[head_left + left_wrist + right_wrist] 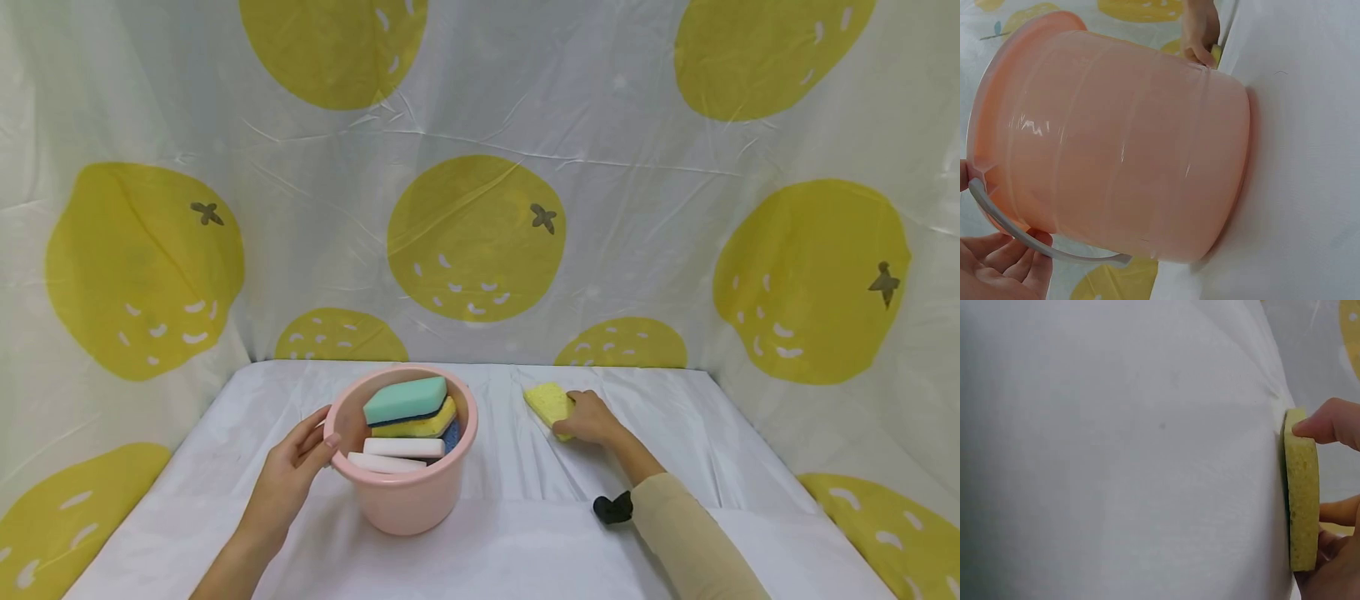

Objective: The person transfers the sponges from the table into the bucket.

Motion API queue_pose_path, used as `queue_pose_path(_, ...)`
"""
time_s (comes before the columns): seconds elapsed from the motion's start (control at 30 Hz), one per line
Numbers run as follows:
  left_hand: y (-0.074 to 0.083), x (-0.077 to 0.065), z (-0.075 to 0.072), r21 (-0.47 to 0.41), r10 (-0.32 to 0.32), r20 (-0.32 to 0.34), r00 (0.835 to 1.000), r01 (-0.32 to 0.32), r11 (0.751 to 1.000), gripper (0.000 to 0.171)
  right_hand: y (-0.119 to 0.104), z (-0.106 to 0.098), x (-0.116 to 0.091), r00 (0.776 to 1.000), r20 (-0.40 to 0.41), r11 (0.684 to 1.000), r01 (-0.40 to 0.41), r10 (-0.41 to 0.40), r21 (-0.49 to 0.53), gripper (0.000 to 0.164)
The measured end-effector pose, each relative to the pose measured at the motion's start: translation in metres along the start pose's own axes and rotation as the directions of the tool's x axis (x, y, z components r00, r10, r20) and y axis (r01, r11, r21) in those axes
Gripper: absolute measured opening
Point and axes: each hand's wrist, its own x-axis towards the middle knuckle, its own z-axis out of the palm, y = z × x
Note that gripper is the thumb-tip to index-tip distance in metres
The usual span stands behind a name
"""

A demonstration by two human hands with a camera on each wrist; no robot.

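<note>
A pink bucket point(408, 504) stands on the white-covered table, left of the middle. My left hand point(281, 475) holds its rim on the left side, thumb over the edge and fingers beneath; the grey handle point(1054, 250) hangs down there in the left wrist view. Inside the bucket lie a teal sponge point(405, 400), a yellow sponge point(416, 423), part of a blue one point(451, 437) and white blocks point(403, 448). To the right, my right hand point(592, 417) pinches a flat yellow sponge point(1304, 500) between thumb and fingers, close over the cloth.
White cloth point(525, 550) covers the table, with creases toward the back. A curtain point(480, 117) printed with large yellow fruit hangs behind and at both sides. A black strap end point(613, 507) sticks out at the right wrist beside the beige sleeve point(690, 533).
</note>
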Motion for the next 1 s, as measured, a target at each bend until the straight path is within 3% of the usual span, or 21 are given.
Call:
queue_pose_path(0.3,-0.001,0.000,0.001,-0.009,-0.001,0.001,1.000,0.001,1.000,0.056,0.004,-0.004,0.002,1.000,0.016,0.999,0.014,-0.015,0.042,0.086)
queue_pose_path(0.5,-0.002,0.000,0.000,0.006,0.003,0.001,1.000,-0.003,1.000,0.056,0.004,-0.010,0.000,0.997,0.027,0.994,0.071,-0.074,0.085,0.085)
queue_pose_path(1.0,0.001,0.000,0.000,0.004,0.000,0.001,1.000,0.000,1.000,0.056,-0.009,-0.043,0.000,0.984,0.070,0.981,0.157,-0.166,0.116,0.087)
